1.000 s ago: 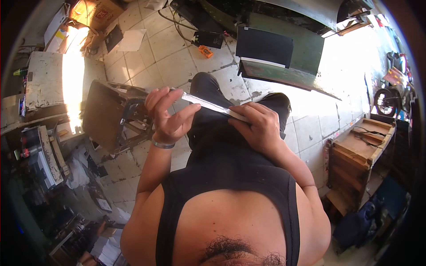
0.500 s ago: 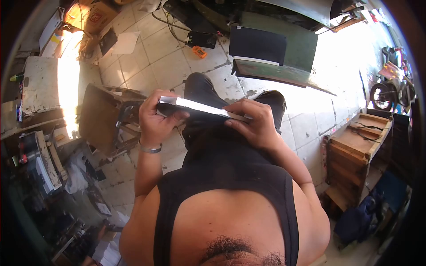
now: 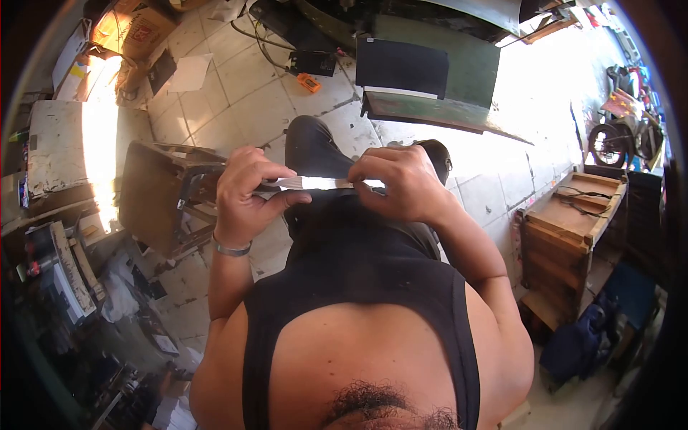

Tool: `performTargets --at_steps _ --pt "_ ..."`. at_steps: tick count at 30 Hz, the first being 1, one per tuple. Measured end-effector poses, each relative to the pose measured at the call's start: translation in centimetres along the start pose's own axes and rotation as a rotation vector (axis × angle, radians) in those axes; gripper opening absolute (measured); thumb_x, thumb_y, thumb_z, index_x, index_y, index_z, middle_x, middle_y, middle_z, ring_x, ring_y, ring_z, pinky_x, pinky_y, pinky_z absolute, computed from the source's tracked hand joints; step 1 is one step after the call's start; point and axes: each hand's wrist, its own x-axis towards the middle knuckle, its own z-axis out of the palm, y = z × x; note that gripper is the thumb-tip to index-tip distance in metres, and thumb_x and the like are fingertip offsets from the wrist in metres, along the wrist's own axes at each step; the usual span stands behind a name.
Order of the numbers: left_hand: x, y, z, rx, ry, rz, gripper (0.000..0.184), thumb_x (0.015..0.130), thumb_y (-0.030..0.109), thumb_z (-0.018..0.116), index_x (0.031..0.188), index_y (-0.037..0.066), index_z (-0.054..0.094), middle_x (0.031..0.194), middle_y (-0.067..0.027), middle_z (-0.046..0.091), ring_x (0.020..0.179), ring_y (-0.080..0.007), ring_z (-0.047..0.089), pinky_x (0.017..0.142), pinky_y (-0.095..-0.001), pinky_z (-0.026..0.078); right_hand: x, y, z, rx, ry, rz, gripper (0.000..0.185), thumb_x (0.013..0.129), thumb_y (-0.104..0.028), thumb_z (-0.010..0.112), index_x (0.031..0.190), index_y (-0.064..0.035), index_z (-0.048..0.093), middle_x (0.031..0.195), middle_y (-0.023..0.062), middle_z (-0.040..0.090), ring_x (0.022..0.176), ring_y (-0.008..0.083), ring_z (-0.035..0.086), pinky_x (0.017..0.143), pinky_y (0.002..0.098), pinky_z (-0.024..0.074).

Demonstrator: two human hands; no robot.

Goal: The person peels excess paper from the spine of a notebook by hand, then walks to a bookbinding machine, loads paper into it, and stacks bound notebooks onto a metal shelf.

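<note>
A thin stack of white paper [image 3: 321, 183] is held level above my lap, seen almost edge-on; fine lines like sheet edges show near its left end. My left hand [image 3: 251, 190] pinches that end, thumb below and fingers above. On the other end, my right hand [image 3: 401, 179] is closed with its fingers curled over the edge. The stack's flat face is hidden from this angle, and so are some of my right fingertips.
A brown wooden chair [image 3: 154, 201] stands left of my knee. Ahead is a green bench [image 3: 430, 115] with a dark panel [image 3: 401, 68] on it. An orange object [image 3: 309, 83] lies on the tiles. At right stands a wooden cabinet [image 3: 566, 222].
The stack has gone from slanting down to the right to nearly level. My right hand has moved left along it, closer to my left hand. The view has shifted slightly.
</note>
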Motion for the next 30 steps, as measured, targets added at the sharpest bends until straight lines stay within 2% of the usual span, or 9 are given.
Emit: performTargets --at_steps 4,10,15,18,21,24,27,30 --pt "-0.7 0.0 -0.1 0.060 -0.041 -0.043 0.043 0.061 0.030 0.101 0.089 0.011 0.074 0.079 -0.0016 0.066 0.087 -0.0275 0.064 0.095 -0.0444 0.052 0.2 -0.2 0.3 -0.055 0.042 0.021 0.015 0.077 -0.004 0.074 0.091 -0.0098 0.071 0.085 0.0063 0.073 0.074 0.0271 0.072 0.064 0.0390 0.0576" --pt "-0.5 0.2 -0.1 0.074 -0.034 -0.001 0.043 0.062 0.031 0.100 0.089 0.011 0.074 0.078 -0.0012 0.066 0.083 -0.0273 0.064 0.094 -0.0456 0.052 0.3 0.1 0.9 -0.091 0.031 0.037 0.015 0.077 -0.005 0.074 0.090 -0.0111 0.069 0.084 0.0046 0.072 0.073 0.0260 0.072 0.064 0.0389 0.0570" --pt "-0.5 0.3 0.1 0.106 -0.062 0.056 0.041 0.062 0.030 0.100 0.090 0.013 0.075 0.078 0.0002 0.066 0.079 -0.0236 0.063 0.091 -0.0446 0.052 0.4 -0.1 0.9 -0.222 0.013 -0.006 0.014 0.075 -0.007 0.075 0.086 -0.0116 0.067 0.077 0.0036 0.067 0.071 0.0259 0.069 0.062 0.0391 0.0545" --pt "-0.7 0.2 0.4 0.122 -0.092 0.097 0.040 0.062 0.027 0.100 0.092 0.014 0.076 0.079 0.0012 0.067 0.077 -0.0218 0.063 0.090 -0.0443 0.052 0.5 0.1 1.3 -0.267 -0.007 -0.021 0.014 0.075 -0.008 0.074 0.086 -0.0116 0.066 0.076 0.0041 0.066 0.070 0.0274 0.068 0.066 0.0406 0.0539" --pt "-0.8 0.3 0.7 0.161 -0.104 0.134 0.037 0.063 0.021 0.096 0.095 0.016 0.077 0.080 0.0012 0.066 0.078 -0.0220 0.063 0.090 -0.0438 0.051 0.3 0.4 1.8 -0.251 -0.050 0.029 0.013 0.075 -0.010 0.074 0.085 -0.0115 0.066 0.077 0.0048 0.068 0.071 0.0287 0.067 0.074 0.0414 0.0538" --pt "-1.2 0.5 1.1 0.199 -0.101 0.151 0.033 0.066 0.020 0.094 0.094 0.016 0.077 0.080 0.0014 0.066 0.078 -0.0218 0.063 0.091 -0.0439 0.051 -0.1 1.1 2.9 -0.117 0.025 0.118 0.011 0.074 -0.011 0.074 0.081 -0.0100 0.067 0.077 0.0064 0.069 0.071 0.0293 0.067 0.077 0.0416 0.0531" --pt "-1.7 0.5 1.5 0.244 -0.098 0.173 0.032 0.067 0.020 0.094 0.094 0.016 0.077 0.079 0.0015 0.066 0.078 -0.0216 0.063 0.091 -0.0439 0.051 -0.4 1.6 3.7 0.039 0.021 0.350 0.009 0.073 -0.011 0.073 0.080 -0.0075 0.068 0.079 0.0088 0.071 0.073 0.0303 0.069 0.075 0.0402 0.0534" --pt "-2.0 0.9 1.4 0.263 -0.069 0.184 0.032 0.068 0.022 0.095 0.093 0.016 0.077 0.079 0.0017 0.067 0.077 -0.0210 0.064 0.092 -0.0435 0.051 -0.8 2.5 4.2 0.117 0.041 0.479 0.009 0.074 -0.009 0.070 0.082 -0.0047 0.069 0.078 0.0086 0.071 0.073 0.0238 0.069 0.073 0.0349 0.0528"
